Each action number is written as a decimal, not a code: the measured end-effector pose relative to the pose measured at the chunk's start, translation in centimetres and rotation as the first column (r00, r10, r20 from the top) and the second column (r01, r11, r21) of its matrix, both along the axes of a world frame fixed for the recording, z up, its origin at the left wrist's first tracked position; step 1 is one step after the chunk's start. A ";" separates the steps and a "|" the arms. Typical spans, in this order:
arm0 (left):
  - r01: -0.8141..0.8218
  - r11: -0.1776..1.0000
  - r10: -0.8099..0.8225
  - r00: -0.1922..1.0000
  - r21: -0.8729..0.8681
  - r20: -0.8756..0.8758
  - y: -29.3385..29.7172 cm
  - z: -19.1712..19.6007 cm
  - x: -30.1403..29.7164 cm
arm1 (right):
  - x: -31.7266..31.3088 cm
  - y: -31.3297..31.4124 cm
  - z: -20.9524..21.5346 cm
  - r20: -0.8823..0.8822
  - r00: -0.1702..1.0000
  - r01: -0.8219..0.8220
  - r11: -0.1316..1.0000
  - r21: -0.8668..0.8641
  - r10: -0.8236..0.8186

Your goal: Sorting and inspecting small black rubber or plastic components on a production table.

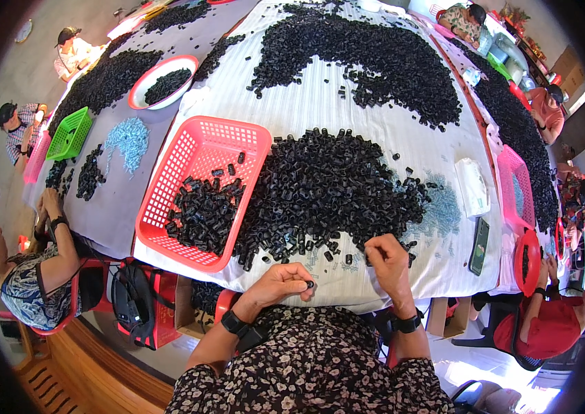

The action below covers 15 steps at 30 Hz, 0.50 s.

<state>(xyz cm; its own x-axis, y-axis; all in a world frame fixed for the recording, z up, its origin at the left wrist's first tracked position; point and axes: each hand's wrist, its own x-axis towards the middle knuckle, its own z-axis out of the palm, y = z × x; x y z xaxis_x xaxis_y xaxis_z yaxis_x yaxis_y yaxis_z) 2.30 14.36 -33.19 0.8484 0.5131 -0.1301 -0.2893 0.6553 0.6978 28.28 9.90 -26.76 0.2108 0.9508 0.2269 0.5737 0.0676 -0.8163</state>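
small black tubular part (310,283): pinched at the fingertips of the left hand (280,281), just off the near edge of the tabletop (320,103), above the person's floral-print lap. it is too small to tell its long axis or which way it points.

left hand: closed around the part, thumb and forefinger gripping it, other fingers curled.

right hand (387,261): fingers bent and drawn together, resting at the near edge of the large black pile (327,193); cannot tell whether it grips anything.

the pile lies on the white striped cloth directly ahead of both hands. a red plastic basket (199,190), partly filled with the same black parts, stands touching the pile's left side. pale blue small parts (441,207) lie scattered at the pile's right. a dark phone (479,245) lies farther right, near the tabletop edge. both wrists carry black watches.
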 end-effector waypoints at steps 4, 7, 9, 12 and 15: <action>0.006 1.000 -0.005 1.000 -0.011 0.006 0.1 0.3 0.1 | -1.7 0.2 -0.5 0.155 0.981 -0.127 0.991 0.049 0.118; 0.004 1.000 -0.004 1.000 0.001 -0.003 0.2 0.3 0.1 | -2.9 1.0 -0.8 0.377 0.917 -0.179 0.978 0.108 0.126; -0.003 1.000 0.003 1.000 0.014 -0.005 0.0 0.4 0.0 | -3.5 1.3 -1.2 0.431 0.884 -0.233 0.970 0.075 0.179; -0.007 1.000 0.007 1.000 0.027 -0.005 0.1 0.4 0.2 | -3.7 1.6 -1.7 0.603 0.764 -0.243 0.968 -0.061 0.230; -0.012 1.000 0.012 1.000 0.027 0.000 0.0 -0.3 0.2 | -3.9 2.0 -1.4 0.675 0.705 -0.281 0.960 -0.019 0.220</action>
